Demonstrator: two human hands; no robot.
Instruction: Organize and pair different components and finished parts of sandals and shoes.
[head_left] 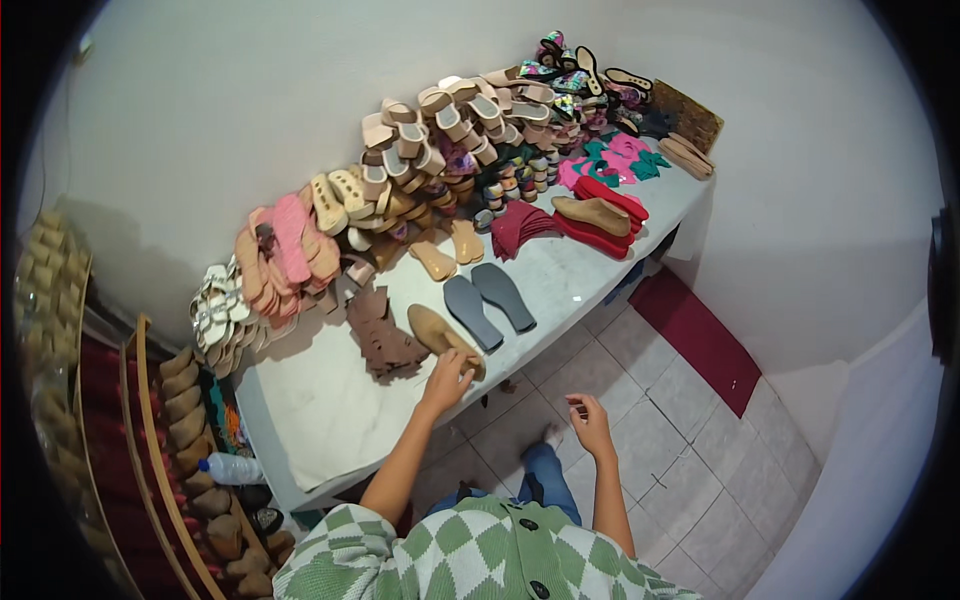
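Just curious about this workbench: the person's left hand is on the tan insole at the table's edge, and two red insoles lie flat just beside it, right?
Not quite. The two insoles lying flat beside the tan insole are dark grey, not red, as the head view shows. The left hand does rest on the tan insole at the table edge.

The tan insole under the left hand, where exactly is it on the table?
In the head view the tan insole lies near the table's front edge, between the brown cut-outs and the two grey soles, with the left hand touching it.
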